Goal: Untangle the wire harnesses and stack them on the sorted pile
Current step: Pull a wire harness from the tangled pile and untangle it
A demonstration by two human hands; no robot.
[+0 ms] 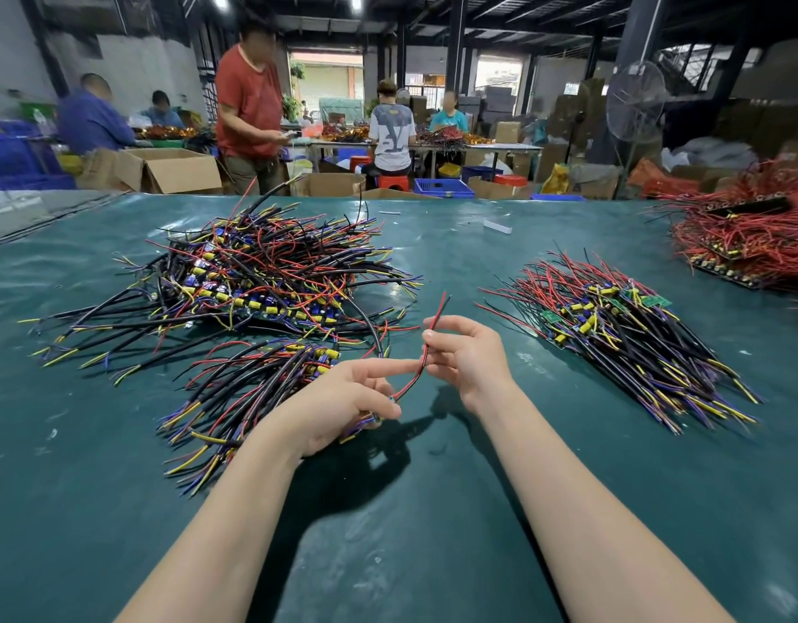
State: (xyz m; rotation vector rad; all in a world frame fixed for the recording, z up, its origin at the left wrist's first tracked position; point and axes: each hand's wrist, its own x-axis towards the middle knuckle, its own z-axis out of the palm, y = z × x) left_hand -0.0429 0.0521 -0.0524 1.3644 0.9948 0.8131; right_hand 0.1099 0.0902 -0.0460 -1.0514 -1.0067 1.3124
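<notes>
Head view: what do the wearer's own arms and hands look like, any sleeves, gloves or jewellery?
Both arms are bare: the left forearm and right forearm show no sleeve up to the frame's lower edge. The left hand and right hand are ungloved, with no watch, bracelet or ring visible. There are no markings, tape or cables on either.

We have one harness (416, 374) lifted. Its red-and-black twin lead arcs from our left hand (343, 400) up through the pinch of our right hand (466, 359), with the tip pointing up and away. Far left sprawls the tangled heap (262, 272), black, red, yellow and blue wires crossing every way. Nearer us, a smaller bunch (248, 393) fans out leftward. On the right lies the sorted pile (626, 339), its wires roughly parallel and green boards (656, 301) at its far end.
</notes>
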